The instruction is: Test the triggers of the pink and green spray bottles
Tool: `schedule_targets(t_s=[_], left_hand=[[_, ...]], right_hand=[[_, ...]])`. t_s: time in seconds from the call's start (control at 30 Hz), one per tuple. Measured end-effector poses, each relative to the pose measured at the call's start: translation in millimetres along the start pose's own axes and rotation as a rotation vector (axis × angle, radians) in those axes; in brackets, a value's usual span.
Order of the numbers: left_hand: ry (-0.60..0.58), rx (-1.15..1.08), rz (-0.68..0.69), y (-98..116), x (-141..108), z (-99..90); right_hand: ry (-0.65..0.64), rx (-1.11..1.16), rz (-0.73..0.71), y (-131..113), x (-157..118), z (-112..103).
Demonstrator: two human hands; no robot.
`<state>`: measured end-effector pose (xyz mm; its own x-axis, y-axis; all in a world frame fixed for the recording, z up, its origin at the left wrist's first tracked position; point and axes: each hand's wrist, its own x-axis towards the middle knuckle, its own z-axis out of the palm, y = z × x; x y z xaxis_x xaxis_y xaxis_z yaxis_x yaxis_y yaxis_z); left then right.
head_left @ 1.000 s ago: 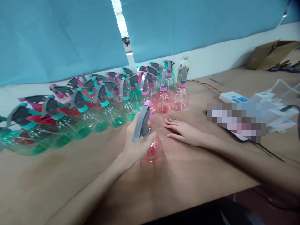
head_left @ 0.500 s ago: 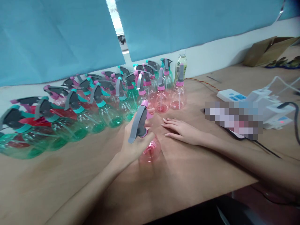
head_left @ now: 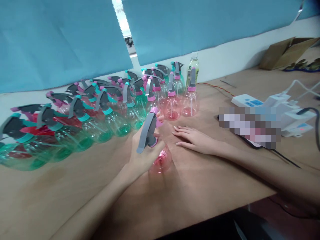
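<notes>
Left: transparent green round-bellied plastic spray bottles with grey heads [head_left: 117, 123], packed close, presumably to save room; thin tubes inside, liquid level cannot be told. Centre: left hand [head_left: 148, 155] curled around neck of transparent pink plastic spray bottle with grey-and-pink head [head_left: 165, 161], base apparently on brown tabletop [head_left: 200, 186], before rows; grip likely steadies it (contents unclear, fingers hide part). Right: right hand [head_left: 195, 139] palm down on tabletop, fingers loosely extended, nothing seen held.
</notes>
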<state>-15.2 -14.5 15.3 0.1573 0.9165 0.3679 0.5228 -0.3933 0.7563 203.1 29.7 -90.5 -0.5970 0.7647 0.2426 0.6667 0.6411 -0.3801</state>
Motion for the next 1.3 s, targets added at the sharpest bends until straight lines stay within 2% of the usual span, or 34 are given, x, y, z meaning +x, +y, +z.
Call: schedule_targets(t_s=[0.2, 1.0, 1.3], left_hand=[[-0.037, -0.005, 0.003, 2.8, 0.3, -1.4], [-0.005, -0.036, 0.115, -1.8, 2.2, -1.6], [-0.049, -0.034, 0.082, -1.3, 2.2, -4.2]], right_hand=[[-0.004, -0.006, -0.012, 0.9, 0.3, 1.0], [-0.025, -0.03, -0.011, 0.5, -0.4, -0.7], [-0.017, -0.023, -0.006, 0.4, -1.9, -0.9]])
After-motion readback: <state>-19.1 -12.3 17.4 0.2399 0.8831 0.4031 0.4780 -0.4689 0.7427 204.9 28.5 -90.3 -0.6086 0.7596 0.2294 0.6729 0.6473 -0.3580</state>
